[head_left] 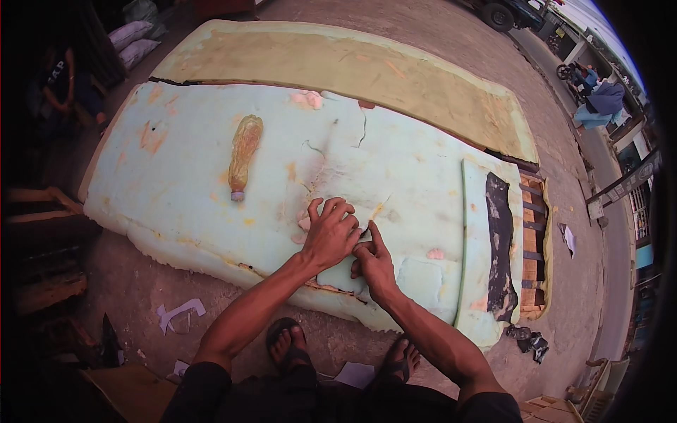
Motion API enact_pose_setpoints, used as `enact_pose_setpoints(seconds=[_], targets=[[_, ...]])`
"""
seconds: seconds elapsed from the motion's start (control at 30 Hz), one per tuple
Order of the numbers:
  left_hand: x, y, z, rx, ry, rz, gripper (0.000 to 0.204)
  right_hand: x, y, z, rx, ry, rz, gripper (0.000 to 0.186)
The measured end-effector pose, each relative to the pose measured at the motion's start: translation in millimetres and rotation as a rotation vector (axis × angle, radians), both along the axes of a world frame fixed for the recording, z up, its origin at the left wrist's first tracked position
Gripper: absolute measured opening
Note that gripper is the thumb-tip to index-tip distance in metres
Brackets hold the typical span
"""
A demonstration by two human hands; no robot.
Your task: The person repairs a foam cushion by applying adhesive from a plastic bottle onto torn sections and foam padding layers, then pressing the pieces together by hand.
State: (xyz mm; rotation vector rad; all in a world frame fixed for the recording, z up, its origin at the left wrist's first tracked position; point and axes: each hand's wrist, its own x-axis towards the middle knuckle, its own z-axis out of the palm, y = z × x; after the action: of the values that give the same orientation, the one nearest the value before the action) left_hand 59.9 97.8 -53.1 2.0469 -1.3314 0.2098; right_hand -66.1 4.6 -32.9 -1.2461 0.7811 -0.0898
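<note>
Currently I have the left hand [330,229] palm down on the pale blue-green foam slab [395,162], its fingers bent and partly spread; I cannot tell whether it grips anything underneath. Just beside it, the right hand [374,264] has its index finger extended along the foam, with the other fingers curled in. Something small and dark shows between the two, but I cannot make out what it is or whether either hand has hold of it.

The slab lies under both hands and spreads well out to either side. Touching the left hand's outer edge I see a pink foam lump [305,222]; another pink piece [435,254] sits to the right of the right hand. Beyond the left hand and to its left, a crumpled yellowish bottle [245,155] lies with its cap toward me. Farther right of the right hand are a black strip [502,247] and a slatted wooden frame [534,240]. Across from both hands lies a tan slab [338,63].
</note>
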Motion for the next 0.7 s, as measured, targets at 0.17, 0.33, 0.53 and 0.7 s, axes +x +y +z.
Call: enact_pose_setpoints(seconds=[0.17,0.33,0.53,0.7], targets=[[0.8,1.9,3.6,-0.012,0.016,0.005,0.012,0.7,13.1,2.9,-0.033,0.014,0.027,0.086],[6.4,18.3,12.8,0.069,0.014,-0.051,0.030,3.1,22.1,3.3,0.043,0.001,0.040,0.094],[17.0,28.6,20.1,0.137,0.060,-0.042,0.042,3.0,20.2,8.7,0.048,-0.050,0.031,0.093],[24.7,34.2,21.7,0.224,0.092,-0.114,0.037,0.4,6.4,11.3,0.059,0.018,0.030,0.087]])
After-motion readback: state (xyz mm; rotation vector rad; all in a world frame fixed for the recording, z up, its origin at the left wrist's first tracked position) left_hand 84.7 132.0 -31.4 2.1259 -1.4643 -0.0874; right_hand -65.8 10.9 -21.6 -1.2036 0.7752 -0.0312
